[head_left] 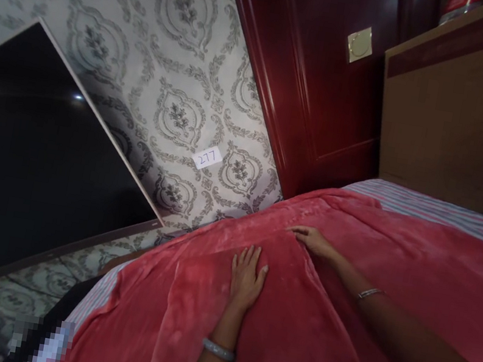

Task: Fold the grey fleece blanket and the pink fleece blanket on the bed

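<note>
A red plush blanket [198,297] is spread over a bed, with a folded layer lying on top of it. My left hand [247,278] lies flat on the folded layer, fingers spread and palm down; a pale bangle circles that wrist. Further right, my right hand [311,240] is at the far corner of the fold, its fingers and thumb pinched together on the blanket's edge. A thin silver bracelet is on the right wrist. From that corner the fold's edge runs down towards me between my two arms.
Striped bedding [444,212] shows beyond the blanket at the right. A large black television [34,171] stands at the left by patterned wallpaper [178,115], which bears a paper label [207,157] reading 277. A dark red panel [325,96] and a brown wooden cabinet [465,119] border the bed.
</note>
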Tool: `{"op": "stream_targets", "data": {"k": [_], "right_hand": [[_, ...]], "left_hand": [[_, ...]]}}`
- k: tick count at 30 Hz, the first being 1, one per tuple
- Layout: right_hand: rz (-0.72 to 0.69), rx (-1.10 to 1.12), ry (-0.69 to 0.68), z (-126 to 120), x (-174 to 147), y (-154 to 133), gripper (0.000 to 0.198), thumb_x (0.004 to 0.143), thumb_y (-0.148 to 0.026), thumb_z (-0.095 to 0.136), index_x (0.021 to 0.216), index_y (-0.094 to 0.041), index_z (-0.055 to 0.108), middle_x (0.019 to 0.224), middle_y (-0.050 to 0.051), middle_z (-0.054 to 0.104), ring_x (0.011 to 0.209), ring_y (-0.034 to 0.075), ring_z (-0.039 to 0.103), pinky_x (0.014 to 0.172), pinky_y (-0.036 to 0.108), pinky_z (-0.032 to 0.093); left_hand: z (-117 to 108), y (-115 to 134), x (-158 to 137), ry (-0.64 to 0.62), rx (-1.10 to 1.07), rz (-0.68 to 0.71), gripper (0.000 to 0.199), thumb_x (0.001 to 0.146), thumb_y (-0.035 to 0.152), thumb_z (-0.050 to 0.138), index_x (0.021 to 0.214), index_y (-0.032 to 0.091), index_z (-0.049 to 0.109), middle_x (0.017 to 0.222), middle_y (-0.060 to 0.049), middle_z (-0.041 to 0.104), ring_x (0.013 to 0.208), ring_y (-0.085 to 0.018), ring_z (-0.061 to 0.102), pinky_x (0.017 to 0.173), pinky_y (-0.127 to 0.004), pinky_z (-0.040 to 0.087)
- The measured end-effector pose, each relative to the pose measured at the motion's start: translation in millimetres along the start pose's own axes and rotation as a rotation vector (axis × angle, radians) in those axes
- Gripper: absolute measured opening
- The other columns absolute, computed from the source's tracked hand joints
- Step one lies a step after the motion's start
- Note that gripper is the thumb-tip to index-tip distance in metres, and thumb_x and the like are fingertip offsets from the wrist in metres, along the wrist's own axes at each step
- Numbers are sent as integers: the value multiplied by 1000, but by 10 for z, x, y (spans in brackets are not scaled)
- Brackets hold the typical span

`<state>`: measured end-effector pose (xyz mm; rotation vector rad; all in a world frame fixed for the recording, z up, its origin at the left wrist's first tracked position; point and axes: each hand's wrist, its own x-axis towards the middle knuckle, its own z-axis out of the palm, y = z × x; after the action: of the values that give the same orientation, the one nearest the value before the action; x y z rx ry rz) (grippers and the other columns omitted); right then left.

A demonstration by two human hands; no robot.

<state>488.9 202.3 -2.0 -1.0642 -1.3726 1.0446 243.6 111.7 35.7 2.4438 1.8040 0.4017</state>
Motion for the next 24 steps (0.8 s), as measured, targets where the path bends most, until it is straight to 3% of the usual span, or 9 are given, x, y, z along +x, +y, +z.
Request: {"op": "stream_targets", "data": {"k": [6, 13, 18, 24], "right_hand": [[24, 53, -42, -21, 75, 33, 40, 63, -53, 74, 82, -19, 78, 101, 9, 77, 103, 26, 68, 105, 44, 50], [91, 112, -84, -29, 54, 95, 46, 64, -57, 70, 91, -21, 78, 100, 8, 77, 97, 25, 70, 93, 40, 56], [109, 127, -98, 13, 66, 115, 46, 61, -58, 72, 83, -18, 77, 91, 9, 77, 91, 27, 69, 93, 46, 55], [72, 140, -110, 50, 76, 102, 53, 59, -64, 76, 87, -19, 78, 92, 8, 77, 96, 27, 69, 99, 46, 52]], "left_hand": [[3, -9, -13, 7, -14, 6, 58, 102, 34, 43, 158, 25, 45, 167, -6, 41, 157, -26, 33, 132, -52, 16], [23, -31, -15, 2, -42, 2, 59, 101, 34, 44, 159, 24, 44, 167, -6, 40, 157, -26, 31, 132, -52, 15], [44, -50, -11, 3, -47, -2, 59, 101, 34, 44, 160, 24, 43, 167, -6, 40, 158, -26, 30, 132, -53, 14], [65, -64, -3, 13, -52, 5, 59, 101, 35, 45, 159, 25, 43, 167, -6, 41, 157, -26, 31, 132, -53, 15]]}}
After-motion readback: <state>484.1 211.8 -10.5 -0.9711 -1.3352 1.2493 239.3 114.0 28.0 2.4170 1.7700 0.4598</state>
